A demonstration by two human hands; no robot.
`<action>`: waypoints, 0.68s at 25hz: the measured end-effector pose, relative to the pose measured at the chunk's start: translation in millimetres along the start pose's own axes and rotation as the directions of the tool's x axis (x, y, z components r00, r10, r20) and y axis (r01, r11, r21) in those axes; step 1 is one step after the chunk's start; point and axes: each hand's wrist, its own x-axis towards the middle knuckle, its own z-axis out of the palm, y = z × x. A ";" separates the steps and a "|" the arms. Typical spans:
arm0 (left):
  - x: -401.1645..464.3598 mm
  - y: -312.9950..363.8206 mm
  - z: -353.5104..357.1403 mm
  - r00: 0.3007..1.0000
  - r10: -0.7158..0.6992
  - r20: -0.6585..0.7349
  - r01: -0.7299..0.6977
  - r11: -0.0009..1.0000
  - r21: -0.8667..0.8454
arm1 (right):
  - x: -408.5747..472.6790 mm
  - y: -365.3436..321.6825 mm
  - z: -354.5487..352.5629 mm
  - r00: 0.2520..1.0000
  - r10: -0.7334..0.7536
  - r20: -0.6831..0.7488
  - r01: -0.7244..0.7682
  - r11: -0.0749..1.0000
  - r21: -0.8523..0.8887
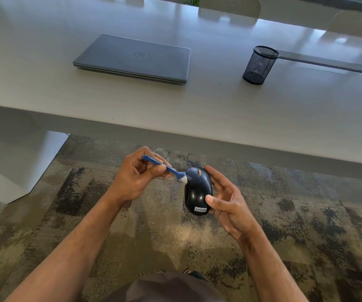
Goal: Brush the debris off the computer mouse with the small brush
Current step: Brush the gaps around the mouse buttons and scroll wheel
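Brushing stage: bristles are laid against the left front edge of the mouse (pixel 198 190), beside the left button; the sweep is judged to be under way, not finished.

Mouse: held off the table (pixel 175 101), in the air above the carpet (pixel 295 225) and in front of the person's lap, so that loosened debris is judged to fall to the floor and not onto the desk. It is turned top up, with the wheel end away from the body and the logo end nearest.

Right hand (pixel 227 198): the mouse is cradled from its right side; the thumb is pressed on the rear top and the fingers are curled behind the far flank. The left side and top are thus left bare for the brush.

Left hand (pixel 139 176): fingers are curled round the blue handle, pinched between thumb and forefinger, pencil-fashion; a short grip of this kind is judged to give fine control at the seams.

Brush (pixel 164 167): it is slanted down to the right, its white tuft touching the mouse shell.

Debris: a few pale streaks show near the tuft; too small to identify with certainty.

Laptop (pixel 135 58): closed, on the table, well apart from the work.

Pen cup (pixel 260 65): mesh, upright, to the right of the laptop.
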 end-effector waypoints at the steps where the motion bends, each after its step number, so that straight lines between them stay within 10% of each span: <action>1: 3.0 -2.3 0.3 1.000 -0.001 -0.016 0.002 1.000 0.009 | 0.0 -0.3 1.1 1.000 0.000 0.001 0.000 1.000 0.003; 17: 10.5 -23.7 6.5 0.994 -0.014 -0.113 0.015 1.000 0.005 | -6.7 -0.3 -2.3 0.998 0.010 -0.057 -0.009 1.000 0.003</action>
